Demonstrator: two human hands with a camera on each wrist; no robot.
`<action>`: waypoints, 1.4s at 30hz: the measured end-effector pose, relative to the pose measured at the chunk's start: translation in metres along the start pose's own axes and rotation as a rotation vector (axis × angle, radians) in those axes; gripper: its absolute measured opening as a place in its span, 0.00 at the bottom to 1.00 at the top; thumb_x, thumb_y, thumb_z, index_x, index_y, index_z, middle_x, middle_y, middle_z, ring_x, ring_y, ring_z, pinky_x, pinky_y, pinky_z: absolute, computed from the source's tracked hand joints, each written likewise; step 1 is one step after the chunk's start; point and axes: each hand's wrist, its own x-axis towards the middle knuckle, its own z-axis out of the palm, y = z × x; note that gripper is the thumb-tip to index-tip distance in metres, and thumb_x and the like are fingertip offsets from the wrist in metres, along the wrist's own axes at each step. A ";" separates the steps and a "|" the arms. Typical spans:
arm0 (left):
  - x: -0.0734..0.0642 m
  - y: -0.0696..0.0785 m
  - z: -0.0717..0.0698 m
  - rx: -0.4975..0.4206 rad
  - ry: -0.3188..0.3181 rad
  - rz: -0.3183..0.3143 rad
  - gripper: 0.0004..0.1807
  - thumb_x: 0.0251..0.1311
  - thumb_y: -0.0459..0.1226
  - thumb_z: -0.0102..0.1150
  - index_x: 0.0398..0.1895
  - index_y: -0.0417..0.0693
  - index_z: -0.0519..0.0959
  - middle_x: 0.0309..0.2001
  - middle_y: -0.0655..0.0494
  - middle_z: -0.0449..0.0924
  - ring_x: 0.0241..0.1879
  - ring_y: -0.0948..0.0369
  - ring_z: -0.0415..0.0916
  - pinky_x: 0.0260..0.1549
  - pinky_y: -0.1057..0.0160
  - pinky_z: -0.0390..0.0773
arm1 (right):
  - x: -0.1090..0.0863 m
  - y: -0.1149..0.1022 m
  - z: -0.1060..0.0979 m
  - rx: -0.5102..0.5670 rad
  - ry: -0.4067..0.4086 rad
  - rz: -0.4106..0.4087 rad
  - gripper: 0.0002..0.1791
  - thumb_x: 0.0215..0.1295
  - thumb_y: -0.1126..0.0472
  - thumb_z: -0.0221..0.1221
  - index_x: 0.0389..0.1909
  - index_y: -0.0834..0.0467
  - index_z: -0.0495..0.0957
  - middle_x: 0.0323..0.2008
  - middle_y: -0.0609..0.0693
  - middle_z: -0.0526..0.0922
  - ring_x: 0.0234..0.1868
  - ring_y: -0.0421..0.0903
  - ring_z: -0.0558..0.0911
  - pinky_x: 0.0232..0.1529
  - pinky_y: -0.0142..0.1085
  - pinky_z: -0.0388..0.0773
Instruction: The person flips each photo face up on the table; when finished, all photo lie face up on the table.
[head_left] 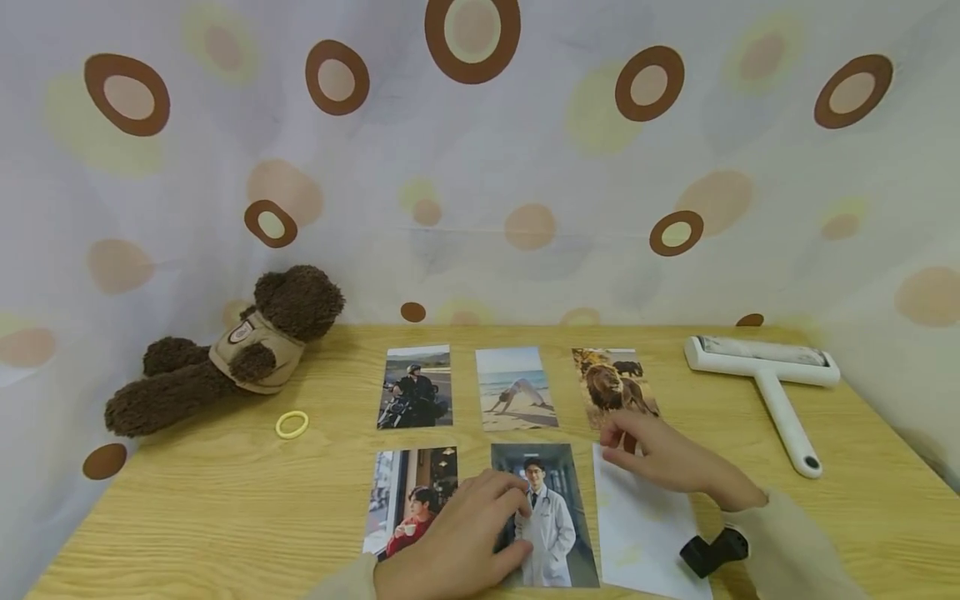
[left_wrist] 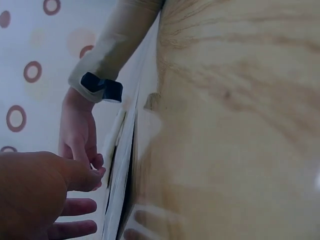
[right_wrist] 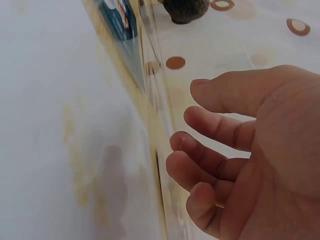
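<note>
My left hand (head_left: 468, 529) lies over the lower edges of the doctor photo (head_left: 558, 533) and the photo of a person with a cup (head_left: 390, 508), fingers relaxed and holding nothing. A blank white card (head_left: 645, 533) with faint yellowish marks lies to the right of the doctor photo. My right hand (head_left: 660, 450) hovers over that card's top edge. In the right wrist view, the loosely bent fingers (right_wrist: 200, 165) are around nothing. Above the right hand is the lion photo (head_left: 611, 383), its lower edge partly covered by the fingertips.
A motorcycle photo (head_left: 416, 387) and a beach photo (head_left: 517, 387) lie in the back row. At the left are a brown plush bear (head_left: 262, 350) and a yellow ring (head_left: 292, 425). A white T-shaped roller (head_left: 780, 383) rests at the right. Patterned cloth (head_left: 480, 267) hangs behind the table.
</note>
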 end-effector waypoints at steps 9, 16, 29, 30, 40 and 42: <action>0.030 0.010 0.002 0.007 -0.043 0.107 0.12 0.64 0.45 0.59 0.48 0.53 0.79 0.59 0.56 0.73 0.59 0.60 0.70 0.55 0.55 0.73 | -0.033 0.015 -0.010 -0.065 0.045 0.095 0.08 0.64 0.61 0.61 0.40 0.58 0.74 0.38 0.49 0.75 0.34 0.34 0.71 0.32 0.31 0.72; 0.061 0.019 0.003 0.017 -0.195 0.203 0.18 0.67 0.46 0.56 0.57 0.53 0.75 0.65 0.54 0.68 0.64 0.58 0.65 0.60 0.55 0.69 | -0.046 0.029 -0.011 -0.178 0.110 0.103 0.21 0.55 0.56 0.70 0.45 0.60 0.74 0.43 0.52 0.73 0.40 0.41 0.68 0.37 0.33 0.70; 0.091 0.053 0.024 0.258 -0.426 0.207 0.23 0.59 0.57 0.59 0.56 0.64 0.72 0.65 0.64 0.62 0.63 0.66 0.60 0.62 0.62 0.62 | -0.047 0.039 -0.010 -0.115 0.119 0.176 0.27 0.51 0.54 0.72 0.46 0.66 0.75 0.52 0.64 0.77 0.35 0.35 0.68 0.30 0.29 0.66; 0.092 0.054 0.024 0.269 -0.423 0.201 0.23 0.59 0.57 0.59 0.56 0.64 0.72 0.65 0.64 0.62 0.62 0.66 0.60 0.62 0.62 0.62 | -0.046 0.038 -0.010 -0.128 0.129 0.190 0.27 0.50 0.53 0.72 0.45 0.66 0.76 0.52 0.63 0.78 0.35 0.36 0.68 0.30 0.29 0.66; 0.091 0.050 0.032 0.204 -0.345 0.175 0.23 0.58 0.59 0.60 0.55 0.67 0.74 0.63 0.66 0.64 0.58 0.67 0.62 0.57 0.64 0.66 | -0.043 0.030 -0.011 -0.250 0.136 0.297 0.26 0.46 0.50 0.74 0.40 0.62 0.78 0.40 0.54 0.79 0.31 0.39 0.69 0.31 0.32 0.69; 0.091 0.048 0.032 0.177 -0.340 0.173 0.23 0.57 0.58 0.61 0.54 0.67 0.75 0.63 0.66 0.64 0.58 0.67 0.62 0.56 0.64 0.66 | -0.043 0.030 -0.011 -0.229 0.132 0.296 0.28 0.46 0.51 0.74 0.41 0.64 0.77 0.41 0.56 0.81 0.30 0.38 0.68 0.29 0.31 0.69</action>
